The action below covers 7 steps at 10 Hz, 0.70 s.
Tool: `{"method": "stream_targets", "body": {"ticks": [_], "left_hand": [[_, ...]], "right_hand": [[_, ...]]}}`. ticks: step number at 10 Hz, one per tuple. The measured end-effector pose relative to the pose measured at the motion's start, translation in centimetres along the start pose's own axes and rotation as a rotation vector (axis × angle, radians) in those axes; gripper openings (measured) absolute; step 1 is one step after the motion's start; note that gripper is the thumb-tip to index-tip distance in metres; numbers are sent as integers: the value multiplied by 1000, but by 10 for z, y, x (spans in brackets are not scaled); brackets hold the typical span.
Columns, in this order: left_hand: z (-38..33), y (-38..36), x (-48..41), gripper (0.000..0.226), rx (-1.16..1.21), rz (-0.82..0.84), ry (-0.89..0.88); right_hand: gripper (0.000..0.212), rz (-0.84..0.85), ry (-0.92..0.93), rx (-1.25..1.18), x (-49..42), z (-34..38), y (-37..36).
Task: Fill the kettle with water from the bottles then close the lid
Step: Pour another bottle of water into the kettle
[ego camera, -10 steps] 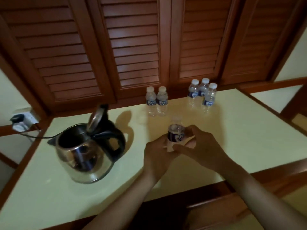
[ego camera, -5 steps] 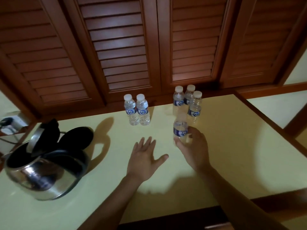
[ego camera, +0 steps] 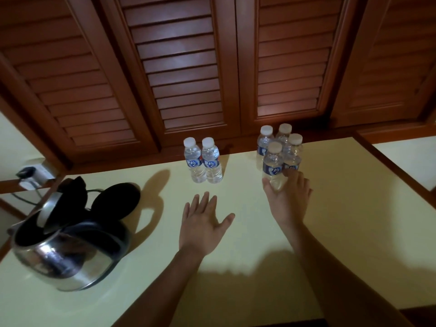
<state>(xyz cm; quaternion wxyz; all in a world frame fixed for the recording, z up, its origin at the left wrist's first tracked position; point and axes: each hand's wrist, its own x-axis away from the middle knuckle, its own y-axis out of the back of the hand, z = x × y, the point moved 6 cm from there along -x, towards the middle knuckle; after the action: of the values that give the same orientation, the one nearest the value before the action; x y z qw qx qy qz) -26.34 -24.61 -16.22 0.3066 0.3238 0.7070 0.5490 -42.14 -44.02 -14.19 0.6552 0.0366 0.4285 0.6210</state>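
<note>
Gripped by the right hand (ego camera: 286,197), the centre-right water bottle (ego camera: 273,165) should be kept off neighbouring bottles (ego camera: 293,153); left hand (ego camera: 203,224) is spread flat.

The pair of bottles (ego camera: 204,161) stands at the back of the table (ego camera: 236,274), just before the shutters (ego camera: 184,67). Well to its left and nearer the front sits the kettle (ego camera: 68,251), with the kettle base (ego camera: 115,200) between them. The left hand (ego camera: 203,223) lies before the pair. To the pair's right stands a cluster of four bottles (ego camera: 280,147), whose front bottle (ego camera: 273,166) the right hand (ego camera: 289,197) holds.
</note>
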Motion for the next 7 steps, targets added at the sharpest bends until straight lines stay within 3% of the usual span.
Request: {"method": "stream_targets", "body": {"ticks": [7], "left_hand": [[18,5,-2,78,117,-85,46]], "right_hand": [[36,48,-87,9,-11,-2,-4]]}}
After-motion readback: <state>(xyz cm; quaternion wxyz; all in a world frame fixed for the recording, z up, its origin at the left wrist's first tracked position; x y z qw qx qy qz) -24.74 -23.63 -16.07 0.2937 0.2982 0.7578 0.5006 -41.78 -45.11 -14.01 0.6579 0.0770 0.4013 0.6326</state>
